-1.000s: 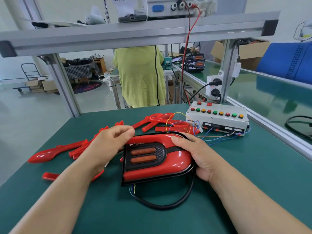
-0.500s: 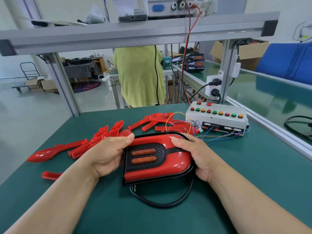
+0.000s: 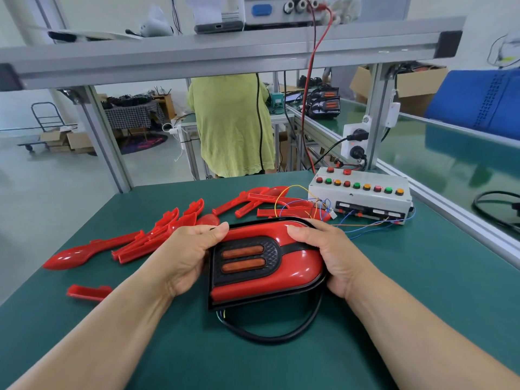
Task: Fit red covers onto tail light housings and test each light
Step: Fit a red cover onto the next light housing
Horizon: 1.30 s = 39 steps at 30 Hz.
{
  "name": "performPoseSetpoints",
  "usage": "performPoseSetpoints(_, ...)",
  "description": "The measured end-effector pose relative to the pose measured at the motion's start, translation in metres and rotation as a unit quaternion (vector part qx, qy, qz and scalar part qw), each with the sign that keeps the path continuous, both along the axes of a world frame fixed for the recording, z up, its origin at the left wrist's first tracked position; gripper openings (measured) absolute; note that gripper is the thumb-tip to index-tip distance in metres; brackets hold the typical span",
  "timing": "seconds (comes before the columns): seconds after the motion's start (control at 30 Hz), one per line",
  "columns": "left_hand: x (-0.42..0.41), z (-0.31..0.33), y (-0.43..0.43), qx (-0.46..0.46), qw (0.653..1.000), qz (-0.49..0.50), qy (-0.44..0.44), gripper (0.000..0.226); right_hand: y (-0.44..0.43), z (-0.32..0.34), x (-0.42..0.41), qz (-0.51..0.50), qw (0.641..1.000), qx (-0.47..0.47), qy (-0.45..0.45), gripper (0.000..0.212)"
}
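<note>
Both hands are clamping one tail light housing (image 3: 244, 260) on the table (image 3: 408, 291): the left hand (image 3: 185, 257) is gripping its squared end and the right hand (image 3: 323, 249) is wrapping the rounded end, thumbs pressing on the red cover (image 3: 295, 266). Rigid and glossy, it is probably feeling light but slippery, so holding by the black rim (image 3: 253, 304) is looking safest.
</note>
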<state>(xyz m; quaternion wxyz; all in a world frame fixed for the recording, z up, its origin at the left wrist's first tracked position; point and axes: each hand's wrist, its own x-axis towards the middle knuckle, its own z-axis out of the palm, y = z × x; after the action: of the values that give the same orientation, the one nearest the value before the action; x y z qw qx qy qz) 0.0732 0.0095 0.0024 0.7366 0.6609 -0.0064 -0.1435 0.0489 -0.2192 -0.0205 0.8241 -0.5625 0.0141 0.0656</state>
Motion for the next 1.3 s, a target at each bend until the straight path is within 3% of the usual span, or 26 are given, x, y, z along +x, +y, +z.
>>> performPoseSetpoints(0.2,0.001,0.004,0.006,-0.081,0.991,-0.093,0.051,0.05,0.004,-0.002,0.0,0.023,1.0,0.011,-0.005,0.049)
performPoseSetpoints(0.33,0.0,0.004,0.01,-0.088,0.988,-0.111,0.058,0.047,0.005,-0.001,0.0,0.017,1.0,-0.001,0.013,0.051)
performPoseSetpoints(0.73,-0.002,0.004,-0.004,-0.085,0.994,-0.044,0.054,0.052,0.003,-0.001,0.002,0.001,1.0,0.001,0.004,0.045)
performPoseSetpoints(0.97,-0.004,0.001,-0.009,-0.105,0.993,-0.021,0.054,0.029,0.005,0.001,0.0,-0.019,1.0,-0.001,-0.007,0.05)
performPoseSetpoints(1.1,-0.001,-0.004,-0.011,-0.085,0.995,0.003,0.047,0.03,0.007,-0.001,0.002,-0.014,1.0,-0.017,-0.008,0.045)
performPoseSetpoints(1.3,0.003,-0.006,-0.004,-0.108,0.991,0.007,0.077,0.037,0.002,-0.004,0.009,0.01,0.997,0.073,0.022,0.065)
